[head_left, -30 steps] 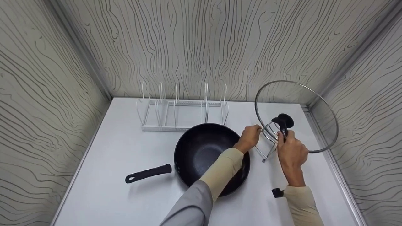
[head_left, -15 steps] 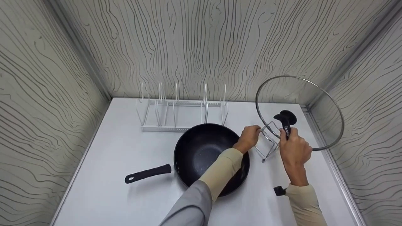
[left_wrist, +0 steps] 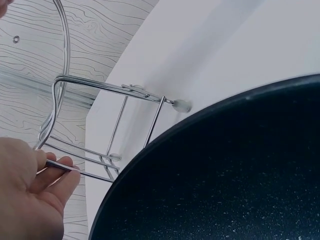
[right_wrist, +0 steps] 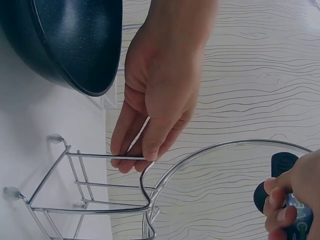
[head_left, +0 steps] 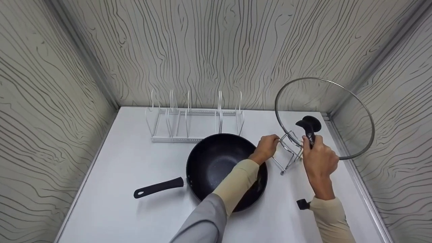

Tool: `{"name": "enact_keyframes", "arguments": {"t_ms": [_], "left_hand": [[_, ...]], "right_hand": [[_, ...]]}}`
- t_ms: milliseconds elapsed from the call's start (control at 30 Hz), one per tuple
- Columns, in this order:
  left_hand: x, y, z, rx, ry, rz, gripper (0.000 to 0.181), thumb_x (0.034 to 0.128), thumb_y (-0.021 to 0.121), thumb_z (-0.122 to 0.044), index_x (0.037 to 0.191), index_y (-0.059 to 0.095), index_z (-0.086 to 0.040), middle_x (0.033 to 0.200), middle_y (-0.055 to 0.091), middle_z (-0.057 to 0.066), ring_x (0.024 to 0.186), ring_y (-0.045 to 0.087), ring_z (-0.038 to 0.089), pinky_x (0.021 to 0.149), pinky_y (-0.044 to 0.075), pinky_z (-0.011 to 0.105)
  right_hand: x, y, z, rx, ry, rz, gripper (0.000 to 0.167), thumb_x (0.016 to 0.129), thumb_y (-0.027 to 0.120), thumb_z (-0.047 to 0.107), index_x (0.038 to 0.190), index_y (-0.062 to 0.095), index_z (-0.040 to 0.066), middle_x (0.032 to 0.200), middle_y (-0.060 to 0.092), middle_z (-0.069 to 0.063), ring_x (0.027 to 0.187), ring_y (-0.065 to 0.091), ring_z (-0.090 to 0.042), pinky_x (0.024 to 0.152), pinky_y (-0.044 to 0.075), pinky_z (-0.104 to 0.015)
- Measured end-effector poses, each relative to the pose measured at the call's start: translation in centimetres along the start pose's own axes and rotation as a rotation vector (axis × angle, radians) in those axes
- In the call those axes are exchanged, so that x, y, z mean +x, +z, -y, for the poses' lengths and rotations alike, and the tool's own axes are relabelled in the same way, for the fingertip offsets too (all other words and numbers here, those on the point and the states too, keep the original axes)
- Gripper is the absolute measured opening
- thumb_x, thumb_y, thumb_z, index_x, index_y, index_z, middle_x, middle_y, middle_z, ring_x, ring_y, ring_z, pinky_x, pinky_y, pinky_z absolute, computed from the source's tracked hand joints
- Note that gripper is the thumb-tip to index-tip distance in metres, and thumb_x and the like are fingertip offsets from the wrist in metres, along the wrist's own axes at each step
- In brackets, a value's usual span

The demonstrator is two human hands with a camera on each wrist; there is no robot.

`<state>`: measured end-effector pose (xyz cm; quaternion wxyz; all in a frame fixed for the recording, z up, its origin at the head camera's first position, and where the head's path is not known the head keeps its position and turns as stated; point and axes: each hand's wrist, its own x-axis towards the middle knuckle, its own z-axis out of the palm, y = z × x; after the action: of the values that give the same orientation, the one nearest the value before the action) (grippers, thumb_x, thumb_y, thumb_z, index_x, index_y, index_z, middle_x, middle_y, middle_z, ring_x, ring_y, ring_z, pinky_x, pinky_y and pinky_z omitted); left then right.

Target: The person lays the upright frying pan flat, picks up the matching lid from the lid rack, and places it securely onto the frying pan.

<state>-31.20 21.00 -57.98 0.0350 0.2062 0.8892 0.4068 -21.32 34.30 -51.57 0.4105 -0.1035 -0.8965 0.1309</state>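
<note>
A large round glass lid [head_left: 337, 111] with a metal rim stands steeply tilted at the right. Its black handle [head_left: 307, 130] is gripped by my right hand [head_left: 320, 160], the fingers curled round it. Beneath the lid's lower left edge is a small chrome wire stand [left_wrist: 107, 87], with the rim passing among its upper wires. Whether the rim touches those wires I cannot tell. My left hand [head_left: 266, 147] pinches a top wire of this stand between thumb and fingers, as the right wrist view shows. The left forearm reaches across a black wok [head_left: 216, 165], hiding part of its inside.
The wok's long black handle [head_left: 158, 187] points left over the white table [head_left: 111, 182]. Behind the wok stands a white wire rack [head_left: 179, 139] with several upright dividers. Wood-patterned panels [head_left: 202, 50] enclose the back and sides.
The lid has moved up and to the right together with my right hand. My left hand stays on the stand, and the wok and white rack keep their places.
</note>
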Motion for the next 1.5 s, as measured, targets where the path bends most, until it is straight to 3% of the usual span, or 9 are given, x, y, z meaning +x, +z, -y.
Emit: {"name": "enact_keyframes", "arguments": {"t_ms": [233,667,867,1033,1300,1500], "left_hand": [[0.1,-0.5,0.3,-0.037,0.013,0.003,0.025,0.1104,0.057,-0.013,0.127,0.074,-0.006,0.126,0.077,0.006,0.121,0.072,0.015,0.102,0.054,0.02],[-0.1,-2.5,1.0,-0.057,0.094,-0.007,0.025,0.1105,0.054,-0.011,0.125,0.073,-0.004,0.118,0.077,0.008,0.111,0.071,0.017,0.095,0.055,0.021],[-0.6,-4.2,1.2,-0.181,0.133,-0.045,0.026,0.1097,0.051,-0.006,0.121,0.073,0.0,0.109,0.079,0.011,0.105,0.075,0.02,0.094,0.056,0.022],[-1.0,-5.8,1.8,-0.234,0.145,-0.069,0.025,0.11,0.051,-0.005,0.118,0.074,-0.001,0.103,0.079,0.012,0.1,0.076,0.021,0.087,0.056,0.022],[-1.6,-8.2,2.9,-0.234,0.183,-0.065,0.024,0.1107,0.052,-0.008,0.118,0.074,0.0,0.098,0.079,0.011,0.094,0.077,0.018,0.083,0.056,0.02],[-2.5,-10.1,2.9,-0.214,0.223,-0.043,0.025,0.1116,0.052,-0.011,0.121,0.074,-0.004,0.097,0.079,0.008,0.092,0.075,0.015,0.083,0.055,0.02]], "right_hand": [[0.2,-0.7,0.3,0.003,0.008,-0.007,0.038,0.1,0.076,0.029,0.096,0.067,-0.007,0.066,0.066,-0.034,0.054,0.061,-0.061,0.045,0.041,-0.068],[0.7,-1.7,0.9,0.02,-0.021,-0.022,0.039,0.1,0.075,0.029,0.094,0.066,-0.008,0.063,0.064,-0.033,0.05,0.06,-0.057,0.043,0.04,-0.065],[0.9,-2.0,1.2,0.035,-0.029,-0.024,0.038,0.1,0.076,0.029,0.094,0.067,-0.008,0.062,0.064,-0.031,0.049,0.059,-0.055,0.043,0.039,-0.063],[0.9,-2.4,1.4,0.039,-0.032,-0.03,0.038,0.099,0.077,0.028,0.093,0.066,-0.007,0.061,0.063,-0.03,0.048,0.059,-0.054,0.043,0.039,-0.062],[1.2,-2.9,1.8,0.05,-0.052,-0.035,0.038,0.098,0.078,0.027,0.093,0.067,-0.009,0.061,0.064,-0.03,0.047,0.059,-0.052,0.042,0.039,-0.061],[1.2,-3.2,2.0,0.066,-0.056,-0.023,0.037,0.097,0.079,0.026,0.092,0.068,-0.009,0.062,0.065,-0.03,0.047,0.06,-0.052,0.042,0.039,-0.06]]}}
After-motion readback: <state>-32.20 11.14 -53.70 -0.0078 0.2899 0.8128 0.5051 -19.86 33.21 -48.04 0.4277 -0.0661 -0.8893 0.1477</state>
